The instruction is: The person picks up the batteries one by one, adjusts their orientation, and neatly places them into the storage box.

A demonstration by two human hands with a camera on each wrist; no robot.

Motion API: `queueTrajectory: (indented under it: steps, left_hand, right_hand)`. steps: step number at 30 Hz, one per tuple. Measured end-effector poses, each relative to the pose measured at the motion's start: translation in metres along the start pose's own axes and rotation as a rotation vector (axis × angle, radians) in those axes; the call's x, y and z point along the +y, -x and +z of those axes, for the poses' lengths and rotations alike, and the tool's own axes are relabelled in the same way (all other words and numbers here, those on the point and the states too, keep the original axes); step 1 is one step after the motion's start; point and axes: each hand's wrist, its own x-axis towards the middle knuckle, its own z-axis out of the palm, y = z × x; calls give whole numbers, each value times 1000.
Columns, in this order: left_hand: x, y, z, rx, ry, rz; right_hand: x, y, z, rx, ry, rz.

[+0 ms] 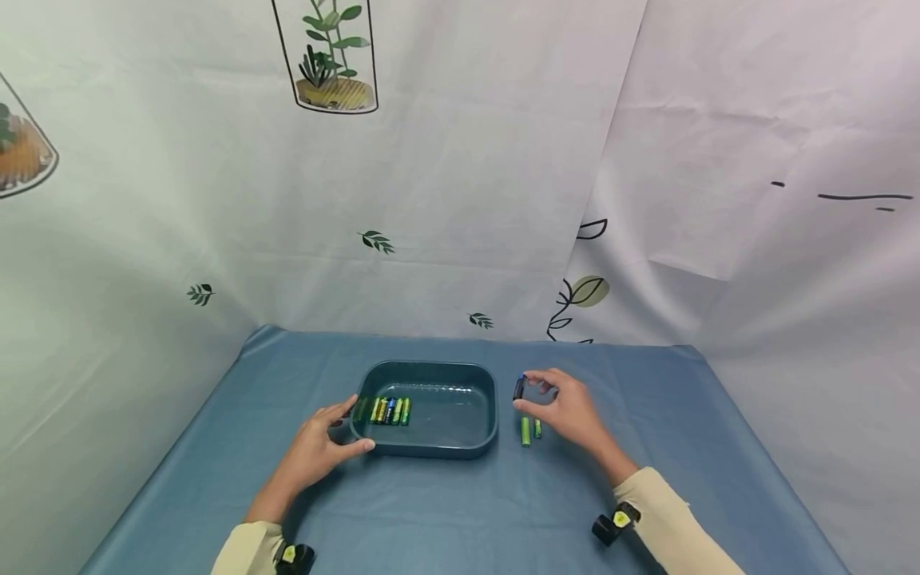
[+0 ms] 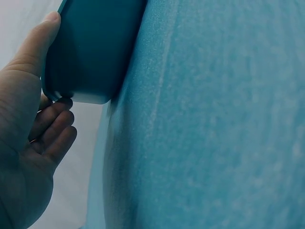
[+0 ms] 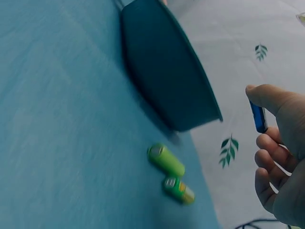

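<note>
A dark teal rectangular tray stands on the cloth, with a row of several green, yellow and blue batteries along its left side. My left hand grips the tray's left end, thumb at the front rim and fingers by the left side; in the left wrist view the thumb lies against the rim. Beyond the tray's right end, my right hand pinches a dark blue battery between thumb and fingertips, above the cloth. Below that hand lie two green batteries side by side.
Blue cloth covers the table. White curtains printed with leaves and plants hang behind it and at both sides. Each forearm wears a strap with a small black camera.
</note>
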Motion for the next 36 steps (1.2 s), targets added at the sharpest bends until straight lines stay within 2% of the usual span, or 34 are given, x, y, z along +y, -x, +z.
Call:
queueTrajectory:
  steps: [5,18,31,36]
  left_hand:
    - [1,1,1,6,11,0]
    - [0,0,2,14,7,4]
    - [-1,1,2,18,5,17]
    - [-3,1,3,19,8,9]
  right_hand:
    - [-15,-11,10,-19,-21,-31]
    - [-43,-30,37,-100,-74,-40]
    - [-67,-39,70,-173,-123,-104]
    - [-73,-42,83,-216,-134,-101]
